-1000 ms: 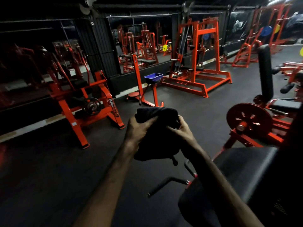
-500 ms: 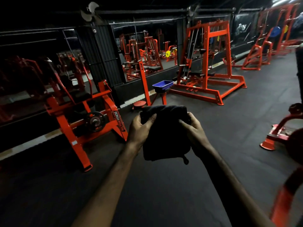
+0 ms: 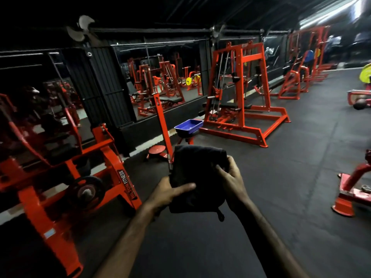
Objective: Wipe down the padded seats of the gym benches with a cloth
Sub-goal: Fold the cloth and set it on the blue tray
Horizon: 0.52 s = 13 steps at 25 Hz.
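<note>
While you are gripping the folded cloth (image 3: 197, 177) with your left hand (image 3: 167, 192) and right hand (image 3: 232, 181) mid-frame, no seat is getting wiped yet.

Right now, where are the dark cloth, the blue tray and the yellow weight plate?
dark cloth (image 3: 197, 177), head view, middle of the folded fabric.
blue tray (image 3: 188, 126), head view, its near rim.
yellow weight plate (image 3: 365, 74), head view, its face.

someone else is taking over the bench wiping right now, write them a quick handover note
Left hand: grips the dark cloth at its lower left, thumb across the front.
Right hand: grips the cloth's right edge, fingers curled round it.
The cloth is folded and held in mid-air over the black floor, touching no pad.
Done: nothing visible here.
Left: wipe the seats; the nearest in view is on the orange machine ahead.
</note>
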### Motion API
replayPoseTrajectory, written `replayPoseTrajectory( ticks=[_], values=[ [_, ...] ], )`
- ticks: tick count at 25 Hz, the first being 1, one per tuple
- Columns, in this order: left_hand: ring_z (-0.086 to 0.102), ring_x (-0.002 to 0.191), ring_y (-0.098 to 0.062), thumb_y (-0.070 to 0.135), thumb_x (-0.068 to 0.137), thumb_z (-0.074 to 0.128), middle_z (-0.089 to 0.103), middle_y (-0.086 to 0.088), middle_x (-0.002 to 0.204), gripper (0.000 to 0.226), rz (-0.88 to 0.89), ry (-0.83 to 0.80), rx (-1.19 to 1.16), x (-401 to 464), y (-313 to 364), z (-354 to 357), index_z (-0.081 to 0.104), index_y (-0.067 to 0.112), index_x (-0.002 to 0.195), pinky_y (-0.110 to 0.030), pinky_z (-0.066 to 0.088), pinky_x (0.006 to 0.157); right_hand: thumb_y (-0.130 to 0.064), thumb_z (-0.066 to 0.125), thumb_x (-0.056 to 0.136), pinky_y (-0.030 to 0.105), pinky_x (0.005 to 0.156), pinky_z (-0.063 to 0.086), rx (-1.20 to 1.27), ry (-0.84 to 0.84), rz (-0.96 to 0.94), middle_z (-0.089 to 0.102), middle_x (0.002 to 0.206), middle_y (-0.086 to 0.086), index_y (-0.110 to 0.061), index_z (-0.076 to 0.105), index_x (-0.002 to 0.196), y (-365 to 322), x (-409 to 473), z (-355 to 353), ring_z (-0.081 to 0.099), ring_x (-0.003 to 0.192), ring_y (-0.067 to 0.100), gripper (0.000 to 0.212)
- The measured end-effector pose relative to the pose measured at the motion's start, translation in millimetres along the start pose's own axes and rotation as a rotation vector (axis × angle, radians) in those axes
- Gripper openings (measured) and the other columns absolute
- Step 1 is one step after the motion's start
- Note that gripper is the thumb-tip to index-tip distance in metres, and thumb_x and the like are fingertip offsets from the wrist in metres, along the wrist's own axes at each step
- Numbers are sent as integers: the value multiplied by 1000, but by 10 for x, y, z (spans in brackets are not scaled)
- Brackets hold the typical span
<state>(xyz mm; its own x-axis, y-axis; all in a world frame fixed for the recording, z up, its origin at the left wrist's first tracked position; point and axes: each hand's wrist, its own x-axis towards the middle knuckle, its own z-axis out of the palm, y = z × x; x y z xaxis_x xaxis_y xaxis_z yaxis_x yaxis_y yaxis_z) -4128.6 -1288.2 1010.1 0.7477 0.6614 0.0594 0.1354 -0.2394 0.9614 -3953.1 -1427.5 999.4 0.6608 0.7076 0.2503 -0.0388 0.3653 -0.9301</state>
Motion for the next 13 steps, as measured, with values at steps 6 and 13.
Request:
replayPoseTrajectory(
  ticks=[6, 13],
  values=[
    [77, 108, -28, 26, 73, 97, 81, -12, 114, 50, 102, 48, -48, 2277, -578, -648, 78, 7, 115, -40, 63, 93, -7, 73, 96, 43, 73, 59, 17, 85, 164, 75, 112, 10, -13, 65, 124, 733, 1954, 52, 73, 93, 19, 30],
    [76, 107, -20, -2, 89, 82, 80, -14, 118, 38, 179, -183, -17, 4611, -550, -1316, 72, 3, 126, -30, 61, 90, -59, 84, 85, 42, 79, 57, -346, -134, 206, 80, 105, 9, -21, 79, 117, 917, 4240, 145, 76, 95, 21, 49]
  ],
)
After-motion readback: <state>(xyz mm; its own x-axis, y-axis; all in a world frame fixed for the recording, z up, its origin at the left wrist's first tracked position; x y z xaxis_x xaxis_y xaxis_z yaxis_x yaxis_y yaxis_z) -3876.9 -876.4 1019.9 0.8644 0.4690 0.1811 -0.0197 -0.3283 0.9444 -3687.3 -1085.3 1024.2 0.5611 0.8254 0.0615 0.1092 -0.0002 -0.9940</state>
